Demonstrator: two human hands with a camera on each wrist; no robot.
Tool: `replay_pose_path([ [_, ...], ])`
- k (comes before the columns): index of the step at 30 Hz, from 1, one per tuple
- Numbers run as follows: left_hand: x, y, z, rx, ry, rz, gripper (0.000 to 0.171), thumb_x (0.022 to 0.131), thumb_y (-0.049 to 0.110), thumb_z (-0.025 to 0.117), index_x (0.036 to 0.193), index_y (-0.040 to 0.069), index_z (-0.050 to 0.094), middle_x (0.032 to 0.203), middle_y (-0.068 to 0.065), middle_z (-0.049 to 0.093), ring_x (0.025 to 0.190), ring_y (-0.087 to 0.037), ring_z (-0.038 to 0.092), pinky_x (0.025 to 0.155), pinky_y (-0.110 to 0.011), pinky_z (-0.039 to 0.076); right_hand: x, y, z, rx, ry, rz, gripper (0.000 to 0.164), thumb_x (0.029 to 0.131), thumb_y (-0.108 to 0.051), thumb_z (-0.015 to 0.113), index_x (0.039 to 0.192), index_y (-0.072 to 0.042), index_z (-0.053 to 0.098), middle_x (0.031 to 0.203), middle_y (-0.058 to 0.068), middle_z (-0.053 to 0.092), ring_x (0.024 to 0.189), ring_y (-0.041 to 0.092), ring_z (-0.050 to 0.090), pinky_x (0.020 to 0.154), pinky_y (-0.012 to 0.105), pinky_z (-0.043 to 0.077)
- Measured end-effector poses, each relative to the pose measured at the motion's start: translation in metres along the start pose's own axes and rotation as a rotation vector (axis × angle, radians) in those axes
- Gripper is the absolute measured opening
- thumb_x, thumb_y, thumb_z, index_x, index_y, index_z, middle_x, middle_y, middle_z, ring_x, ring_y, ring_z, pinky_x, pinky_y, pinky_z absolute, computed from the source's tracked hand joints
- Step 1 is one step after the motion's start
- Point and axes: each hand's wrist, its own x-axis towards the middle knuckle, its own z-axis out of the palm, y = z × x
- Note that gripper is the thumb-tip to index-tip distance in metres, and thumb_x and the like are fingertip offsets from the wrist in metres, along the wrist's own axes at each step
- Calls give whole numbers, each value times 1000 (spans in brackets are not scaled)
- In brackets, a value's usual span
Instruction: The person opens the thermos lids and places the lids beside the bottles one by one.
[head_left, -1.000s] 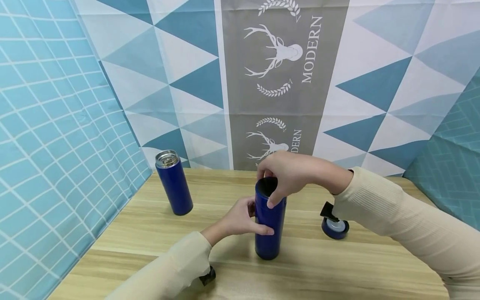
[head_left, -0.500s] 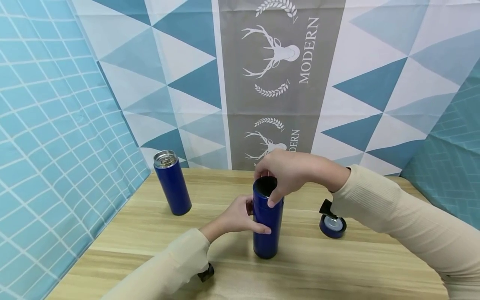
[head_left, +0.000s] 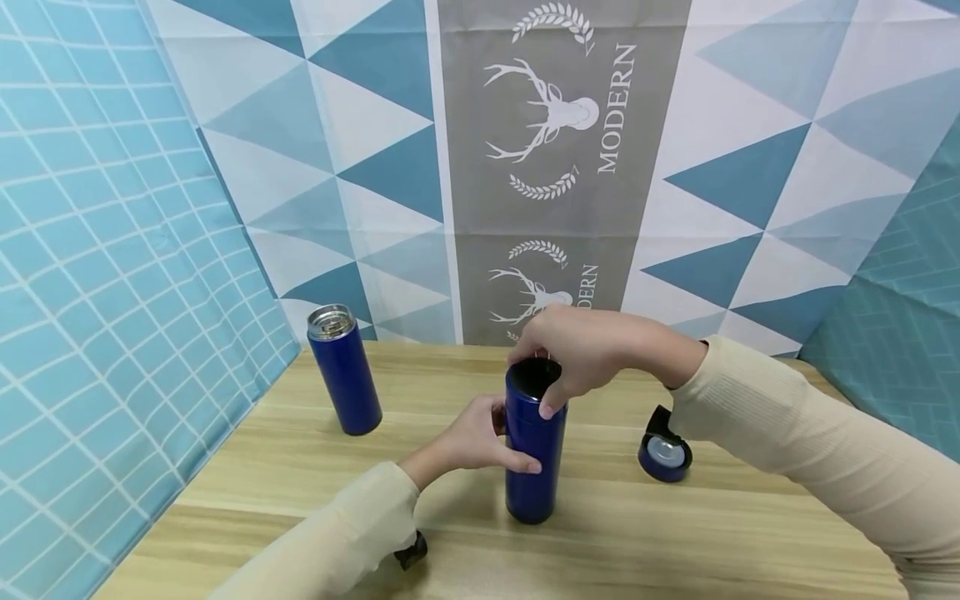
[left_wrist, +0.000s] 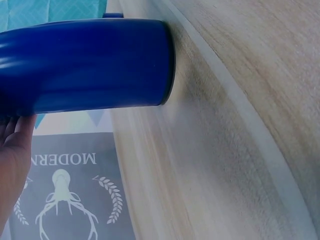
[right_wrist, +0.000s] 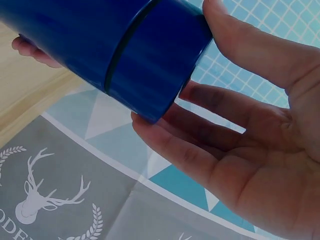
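Note:
A tall dark-blue thermos bottle (head_left: 534, 462) stands upright on the wooden table in front of me. My left hand (head_left: 476, 437) holds its body from the left, thumb across the front; in the left wrist view, only part of this hand (left_wrist: 15, 150) shows beside the bottle (left_wrist: 90, 67). From above, my right hand (head_left: 573, 350) grips the top, thumb on the near side and fingers on the far side. A seam rings the bottle (right_wrist: 65, 40) below the blue top section (right_wrist: 160, 60), where the fingertips of my right hand (right_wrist: 240, 130) press the edge. Seen from the head, the top looks black inside.
A second blue thermos (head_left: 345, 379) stands lidless at the back left, its steel mouth showing. On the right lies a small blue lid (head_left: 665, 458) with a pale inside, near my right sleeve (head_left: 750, 408). Patterned cloth (head_left: 555, 192) hangs behind the table (head_left: 637, 550).
Both hands keep their grip on the thermos bottle. The right hand shifts only slightly at the top, and the whole head view moves a little.

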Motion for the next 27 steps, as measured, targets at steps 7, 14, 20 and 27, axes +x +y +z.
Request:
replay_pose_path([
  [7,1,0,-1,6,-5,-2,51,71,6,81,118,2,61,114,-19,69,93,-6,67,87,-26,57,1,4,-2,-11,-6,-50,50,75,-25,83,121,-12,66,102,-3,70,90,8,64,76,22,56],
  [14,1,-2,-1,-10,-9,-2,51,71,7,81,118,1,61,113,-19,69,93,-7,67,87,-26,56,0,11,-1,0,-18,-117,50,75,-23,83,121,-13,65,103,-3,67,94,11,63,83,27,57],
  [20,2,-1,-1,-10,-13,-5,52,71,8,81,118,2,61,113,-19,69,92,-9,68,86,-27,57,0,13,-4,12,-44,-137,52,75,-21,83,122,-14,64,108,-3,67,98,12,64,88,30,56],
  [27,1,-1,-2,-13,-25,-12,53,71,10,81,120,4,60,115,-17,68,94,-9,68,88,-27,56,1,13,-6,30,-69,-137,56,74,-18,83,126,-14,62,116,-2,67,102,14,67,92,34,56],
])
